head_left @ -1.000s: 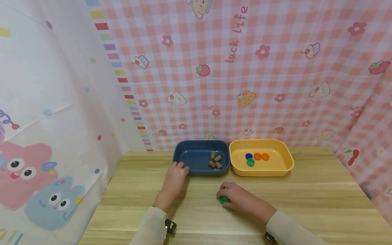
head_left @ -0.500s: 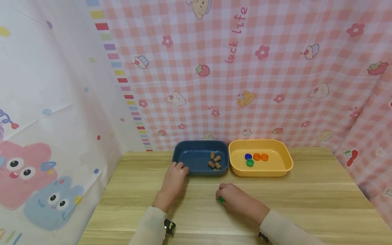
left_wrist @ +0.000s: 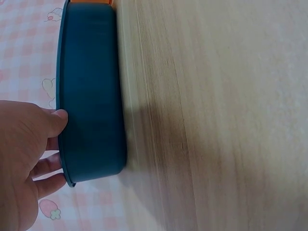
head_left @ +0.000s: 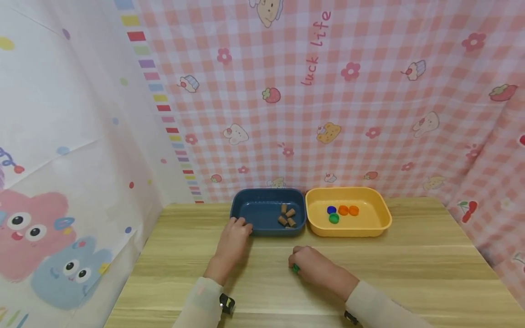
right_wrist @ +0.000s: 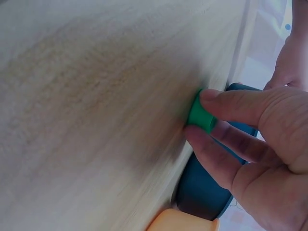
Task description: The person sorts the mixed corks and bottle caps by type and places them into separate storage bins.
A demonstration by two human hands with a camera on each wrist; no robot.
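Observation:
My right hand (head_left: 317,266) pinches a green bottle cap (right_wrist: 200,117) between thumb and fingers, right at the tabletop in front of the trays. At the near left corner of a dark blue tray (head_left: 258,212), my left hand (head_left: 233,241) grips the rim. In the left wrist view the thumb lies on the outer side of that rim, with the other fingers partly behind it. Several brown corks (head_left: 290,212) lie in the tray's right part. A yellow tray (head_left: 371,221) beside it holds a blue cap (head_left: 331,210), a green cap (head_left: 334,218) and two orange caps (head_left: 353,210).
Both trays stand side by side at the back of the wooden table (head_left: 418,264). Behind them hangs a pink checked cloth (head_left: 311,105), and a white printed cloth (head_left: 82,164) hangs on the left.
My right hand has shifted slightly left and turned over the green cap, which is now more covered by the fingers. The left hand stays on the blue tray's rim.

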